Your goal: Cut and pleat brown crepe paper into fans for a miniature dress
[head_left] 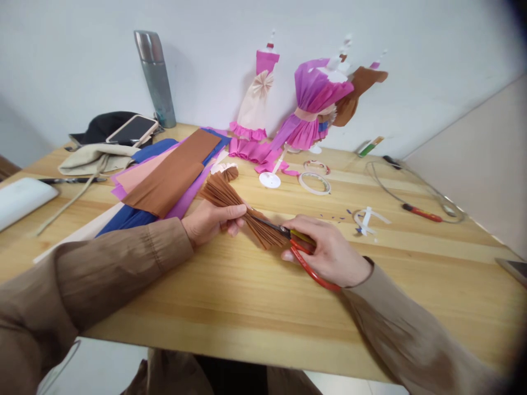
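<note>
My left hand [214, 220] is closed around the middle of a pleated brown paper fan [224, 193], holding it just above the wooden table [255, 296]. In my right hand [329, 251] are red-handled scissors [307, 258], fingers through the loops. The blades [267, 224] reach into the fan's lower pleats beside my left thumb. Both sleeves are brown.
Stacked brown, pink, purple and blue paper sheets [173, 173] lie at the left. Paper dresses on small stands [315, 99] line the wall. Tape rolls [315, 182], a red screwdriver [422, 213], a cable, a flask [155, 77], a phone [132, 129] and a bag sit around.
</note>
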`<state>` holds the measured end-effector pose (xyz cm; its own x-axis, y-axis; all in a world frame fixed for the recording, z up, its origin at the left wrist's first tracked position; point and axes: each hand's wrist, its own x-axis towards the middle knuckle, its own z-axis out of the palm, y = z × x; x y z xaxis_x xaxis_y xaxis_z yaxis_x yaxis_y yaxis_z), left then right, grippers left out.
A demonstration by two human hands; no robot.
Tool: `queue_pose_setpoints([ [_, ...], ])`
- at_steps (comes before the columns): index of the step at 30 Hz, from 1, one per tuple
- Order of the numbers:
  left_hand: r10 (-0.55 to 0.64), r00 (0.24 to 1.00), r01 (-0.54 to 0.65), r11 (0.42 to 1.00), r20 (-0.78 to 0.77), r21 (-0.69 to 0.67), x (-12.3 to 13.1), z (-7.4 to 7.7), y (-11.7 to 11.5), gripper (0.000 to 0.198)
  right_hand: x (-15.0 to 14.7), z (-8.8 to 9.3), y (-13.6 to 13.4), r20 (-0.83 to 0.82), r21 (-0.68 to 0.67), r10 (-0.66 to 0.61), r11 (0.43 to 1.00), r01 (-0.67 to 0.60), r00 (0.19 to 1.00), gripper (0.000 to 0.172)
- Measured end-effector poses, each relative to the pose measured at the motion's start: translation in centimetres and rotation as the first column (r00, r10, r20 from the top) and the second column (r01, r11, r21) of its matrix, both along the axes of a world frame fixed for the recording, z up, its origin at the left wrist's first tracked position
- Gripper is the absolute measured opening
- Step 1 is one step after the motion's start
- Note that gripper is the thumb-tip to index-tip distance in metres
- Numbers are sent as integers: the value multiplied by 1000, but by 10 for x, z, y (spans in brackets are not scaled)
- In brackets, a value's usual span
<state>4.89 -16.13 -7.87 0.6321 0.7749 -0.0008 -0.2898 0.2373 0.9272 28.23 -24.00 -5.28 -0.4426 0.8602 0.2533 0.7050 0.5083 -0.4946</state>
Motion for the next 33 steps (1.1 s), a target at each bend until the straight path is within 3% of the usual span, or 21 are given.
queue_pose_setpoints([
  [33, 13, 1000, -13, 1000, -13, -2, 2, -1, -1, 35, 0, -2, 0, 35, 36, -34, 999, 33, 999, 38],
])
